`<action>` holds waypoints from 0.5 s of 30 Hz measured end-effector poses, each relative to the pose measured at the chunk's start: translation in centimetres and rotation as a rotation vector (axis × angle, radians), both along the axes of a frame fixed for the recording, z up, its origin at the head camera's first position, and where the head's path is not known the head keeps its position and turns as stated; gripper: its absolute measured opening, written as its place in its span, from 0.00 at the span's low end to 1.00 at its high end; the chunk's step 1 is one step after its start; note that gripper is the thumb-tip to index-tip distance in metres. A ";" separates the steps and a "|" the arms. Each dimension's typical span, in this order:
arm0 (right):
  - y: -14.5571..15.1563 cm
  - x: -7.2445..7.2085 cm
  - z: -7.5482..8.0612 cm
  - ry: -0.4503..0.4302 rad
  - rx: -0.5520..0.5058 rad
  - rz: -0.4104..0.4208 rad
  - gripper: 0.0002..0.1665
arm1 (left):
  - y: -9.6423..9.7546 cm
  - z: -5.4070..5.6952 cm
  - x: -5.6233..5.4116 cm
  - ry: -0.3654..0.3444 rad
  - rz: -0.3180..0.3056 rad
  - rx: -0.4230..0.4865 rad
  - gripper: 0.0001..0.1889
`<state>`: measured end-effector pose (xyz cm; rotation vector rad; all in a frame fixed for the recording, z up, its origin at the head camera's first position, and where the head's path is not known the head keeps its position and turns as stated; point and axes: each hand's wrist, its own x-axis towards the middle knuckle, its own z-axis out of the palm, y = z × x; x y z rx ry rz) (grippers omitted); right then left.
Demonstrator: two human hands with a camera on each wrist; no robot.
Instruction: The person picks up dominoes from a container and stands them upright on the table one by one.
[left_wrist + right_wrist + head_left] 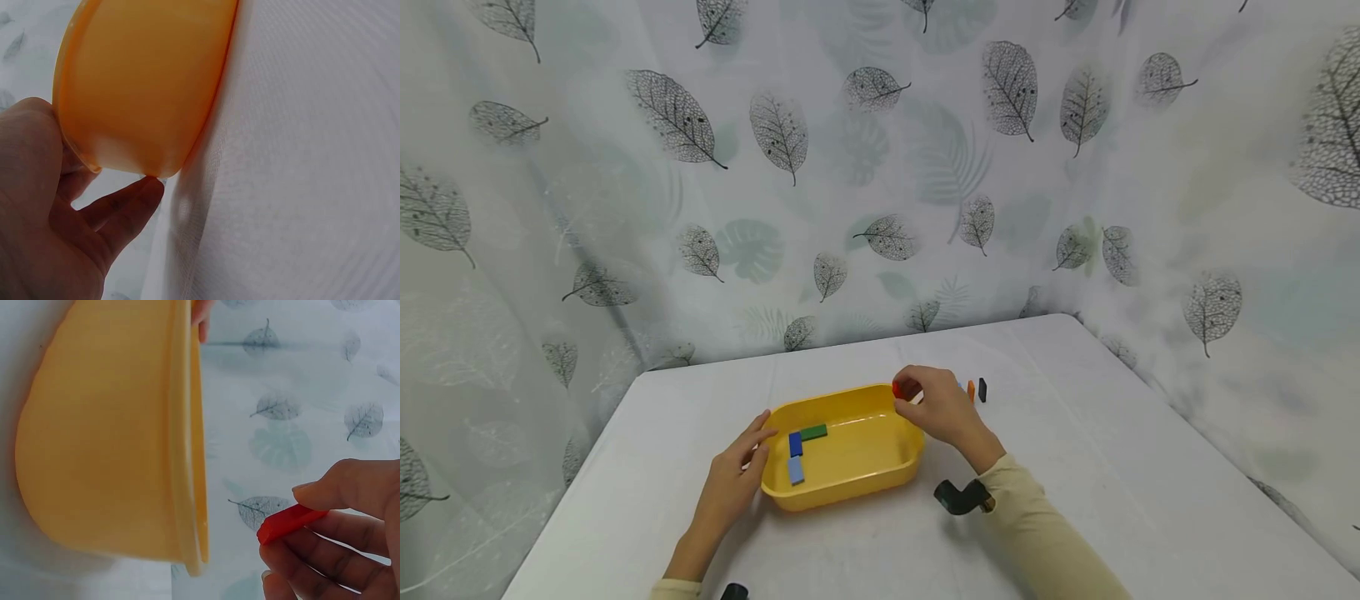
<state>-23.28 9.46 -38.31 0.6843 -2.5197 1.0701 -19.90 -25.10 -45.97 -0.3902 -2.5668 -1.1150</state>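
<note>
A yellow plastic basin (857, 483) stands on the white table. Dark blue (795, 444), green (814, 432) and light blue (796, 471) small flat blocks lie inside its left part. My left hand (733, 479) holds the basin's left end, thumb and fingers about the rim and outer wall (144, 94). Between thumb and fingertips, my right hand (942, 407) pinches a small red block (290, 523), raised by the basin's right rim (917, 433). In the right wrist view, this block is apart from the basin wall (106, 444).
Right of the basin, behind the right hand, an orange block (971, 391) and a black block (982, 390) stand on the table (1075, 467); a bit of light blue shows beside them, mostly hidden. A leaf-patterned curtain (865, 183) hangs around the table's far edges.
</note>
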 end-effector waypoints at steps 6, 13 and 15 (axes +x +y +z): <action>1.2 -0.2 0.3 -0.023 -0.029 -0.017 0.10 | 0.1 0.2 0.1 -0.002 -0.005 0.011 0.17; 2.8 -0.5 0.6 -0.059 -0.038 -0.028 0.10 | 0.2 0.2 0.1 -0.003 -0.003 0.011 0.17; 3.4 -0.8 0.5 -0.070 -0.043 -0.021 0.10 | 0.2 0.2 0.1 -0.003 -0.003 0.012 0.17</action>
